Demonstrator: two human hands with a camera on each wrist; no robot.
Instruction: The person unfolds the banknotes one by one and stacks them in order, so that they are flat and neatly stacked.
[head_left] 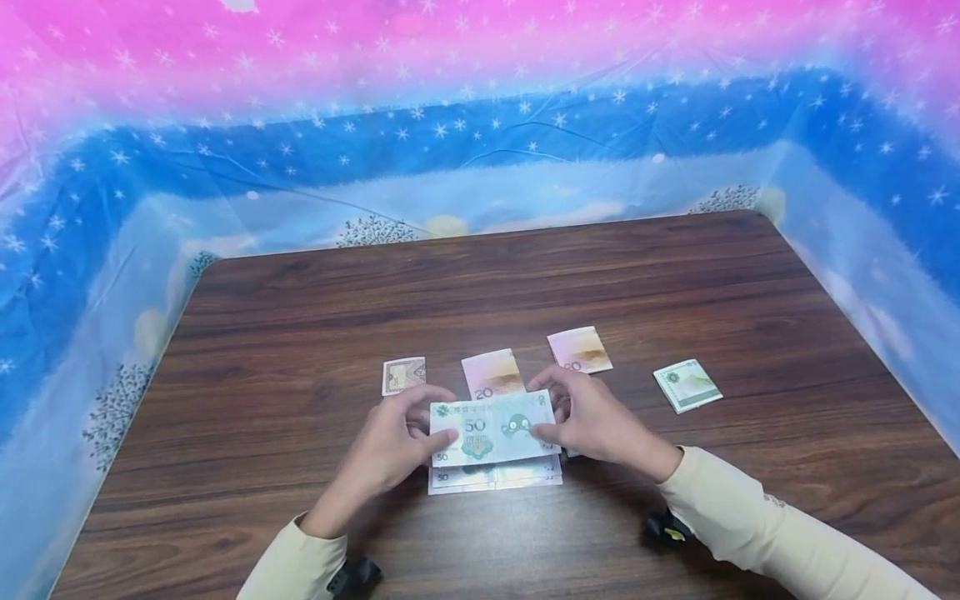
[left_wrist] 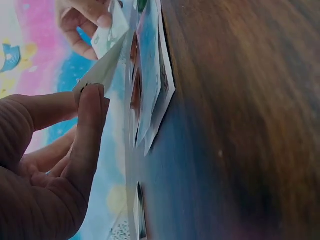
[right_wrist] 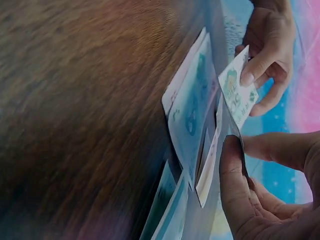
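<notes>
Green 50 note (head_left: 498, 442) held level between two hands, near side of the dark wood surface (head_left: 480, 292); both wrist views show it lifted clear of the surface, bent along its length; left hand (head_left: 386, 442) at its 9 o'clock end, grip clamped on the note, thumb on the printed face; right hand (head_left: 596, 421) at 3 o'clock, grip likewise pinching, thumb on the face, remaining fingers partly hidden behind the note.

At 6 o'clock, lower notes (head_left: 495, 481) on the surface, near edges only in the head view; one bears a 50, glare washes out much of the print; at least two edges, full count hard to make out.

At 12 o'clock, near 20 note (head_left: 491, 372), lower edge covered by the held note; between 1 and 2 o'clock, far 20 note (head_left: 581, 348), its numeral close above the right hand; at 10 o'clock, brown note (head_left: 403, 375), its foot close by the left hand, print too small to read; between 2 and 3 o'clock, green folded note (head_left: 687, 386), well apart; a pale sliver (head_left: 573, 452) just below the right hand, cannot tell what.

Pale sleeves (head_left: 757, 508), cut off by the frame; dark wrist devices (head_left: 356, 577) half-lost beneath the cuffs.
</notes>
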